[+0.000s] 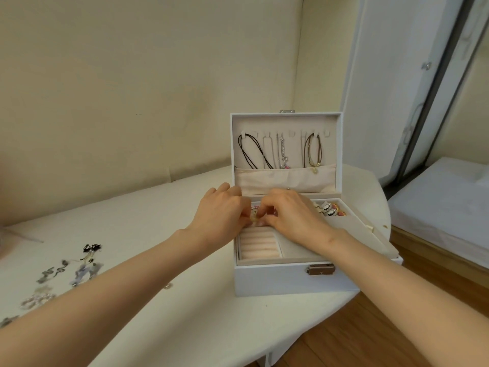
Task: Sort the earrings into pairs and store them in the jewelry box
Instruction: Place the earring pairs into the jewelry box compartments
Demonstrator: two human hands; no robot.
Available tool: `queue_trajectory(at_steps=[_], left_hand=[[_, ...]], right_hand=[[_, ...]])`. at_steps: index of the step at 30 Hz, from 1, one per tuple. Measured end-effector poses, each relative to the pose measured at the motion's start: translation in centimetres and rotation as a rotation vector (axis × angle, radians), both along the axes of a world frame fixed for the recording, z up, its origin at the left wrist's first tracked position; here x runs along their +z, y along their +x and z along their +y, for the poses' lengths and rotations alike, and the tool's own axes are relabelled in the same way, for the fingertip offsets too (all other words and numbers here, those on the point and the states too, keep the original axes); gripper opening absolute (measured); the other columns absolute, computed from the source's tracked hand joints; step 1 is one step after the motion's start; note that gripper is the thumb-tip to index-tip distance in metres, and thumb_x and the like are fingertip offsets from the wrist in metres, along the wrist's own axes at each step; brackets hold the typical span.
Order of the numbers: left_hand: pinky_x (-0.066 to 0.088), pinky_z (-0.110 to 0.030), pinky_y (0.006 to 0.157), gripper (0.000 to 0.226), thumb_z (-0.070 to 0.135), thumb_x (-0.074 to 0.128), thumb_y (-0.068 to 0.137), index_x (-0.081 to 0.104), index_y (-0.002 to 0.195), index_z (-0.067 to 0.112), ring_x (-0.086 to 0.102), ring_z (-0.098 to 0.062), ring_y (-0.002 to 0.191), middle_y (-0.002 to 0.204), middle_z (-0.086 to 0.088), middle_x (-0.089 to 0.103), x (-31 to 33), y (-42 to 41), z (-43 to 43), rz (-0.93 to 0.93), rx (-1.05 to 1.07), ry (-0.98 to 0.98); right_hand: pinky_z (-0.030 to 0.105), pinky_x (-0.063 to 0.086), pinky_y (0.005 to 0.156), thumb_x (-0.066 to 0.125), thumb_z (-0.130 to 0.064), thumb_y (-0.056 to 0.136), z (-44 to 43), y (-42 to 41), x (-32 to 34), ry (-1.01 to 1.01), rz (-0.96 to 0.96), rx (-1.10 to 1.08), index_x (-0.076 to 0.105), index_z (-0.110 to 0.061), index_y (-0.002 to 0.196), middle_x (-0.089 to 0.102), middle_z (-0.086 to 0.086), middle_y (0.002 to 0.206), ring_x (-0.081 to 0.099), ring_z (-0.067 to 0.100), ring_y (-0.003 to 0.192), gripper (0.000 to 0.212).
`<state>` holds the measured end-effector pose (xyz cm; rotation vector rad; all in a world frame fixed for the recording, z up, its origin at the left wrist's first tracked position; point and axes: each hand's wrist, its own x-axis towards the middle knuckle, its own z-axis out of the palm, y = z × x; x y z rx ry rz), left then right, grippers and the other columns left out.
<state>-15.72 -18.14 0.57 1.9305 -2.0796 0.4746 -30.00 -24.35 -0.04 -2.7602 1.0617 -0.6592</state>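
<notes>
A white jewelry box (280, 280) stands open on the white table, its lid upright with necklaces (280, 152) hanging inside. Both hands meet over the box's back left compartment. My left hand (221, 211) and my right hand (293, 213) pinch a small gold-coloured earring (69, 218) between their fingertips. More earrings (330, 209) lie in the back right compartment. Pink ring rolls (260, 245) fill the front left section. Loose earrings (79, 263), black, silver and pearl, lie on the table at the far left.
The table (172, 300) ends in a curved edge at the right, with wooden floor (370, 335) below. A white mattress (444, 205) sits at the right. A cream wall stands close behind the box.
</notes>
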Motion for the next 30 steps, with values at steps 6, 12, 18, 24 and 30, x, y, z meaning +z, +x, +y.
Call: queue_trajectory(at_steps=[6, 12, 18, 24, 30], left_hand=[[0.029, -0.026, 0.076, 0.021, 0.035, 0.051, 0.091, 0.066, 0.101, 0.024, 0.045, -0.018, 0.103, 0.105, 0.003, 0.057, -0.2, 0.2, 0.2, -0.011, -0.016, -0.008], [0.032, -0.028, 0.078, 0.018, 0.03, 0.054, 0.09, 0.067, 0.099, 0.021, 0.046, -0.02, 0.104, 0.104, 0.001, 0.057, -0.2, 0.0, -0.1, -0.005, -0.02, 0.008], [0.03, -0.027, 0.076, 0.021, 0.026, 0.05, 0.092, 0.068, 0.103, 0.022, 0.047, -0.021, 0.103, 0.103, 0.0, 0.056, -0.4, 0.1, 0.1, 0.0, -0.059, 0.013], [0.031, -0.027, 0.079, 0.03, 0.022, 0.041, 0.094, 0.064, 0.112, 0.03, 0.047, -0.02, 0.106, 0.109, 0.002, 0.059, 0.0, 0.2, 0.9, -0.024, -0.076, 0.026], [0.026, -0.024, 0.074, 0.036, 0.017, 0.039, 0.093, 0.062, 0.117, 0.029, 0.046, -0.02, 0.106, 0.111, 0.001, 0.055, -0.3, 0.3, 1.2, -0.027, -0.09, 0.068]], right_hand=[[0.031, 0.042, 0.076, 0.068, -0.03, 0.083, -0.4, -0.2, 0.2, 0.046, -0.003, 0.042, 0.075, -0.026, 0.09, 0.049, -0.011, 0.086, 0.052, 0.013, 0.091, 0.01], [0.024, 0.031, 0.067, 0.068, -0.033, 0.082, -0.5, -0.4, 0.4, -0.075, 0.031, 0.032, 0.073, -0.029, 0.087, 0.059, -0.011, 0.087, 0.054, 0.011, 0.089, 0.008], [0.028, 0.035, 0.071, 0.065, -0.017, 0.085, -0.3, -0.4, -0.1, -0.208, 0.031, 0.153, 0.076, -0.015, 0.087, 0.056, 0.002, 0.088, 0.04, 0.014, 0.084, 0.011], [0.028, 0.035, 0.072, 0.052, -0.017, 0.093, 0.5, -0.1, 0.1, -0.192, 0.142, 0.149, 0.073, -0.015, 0.101, 0.057, 0.007, 0.094, 0.053, 0.024, 0.093, 0.023], [0.033, 0.045, 0.075, 0.059, -0.011, 0.086, 0.3, -0.1, 0.3, -0.054, 0.047, 0.111, 0.076, -0.013, 0.09, 0.064, 0.007, 0.089, 0.058, 0.023, 0.089, 0.018]])
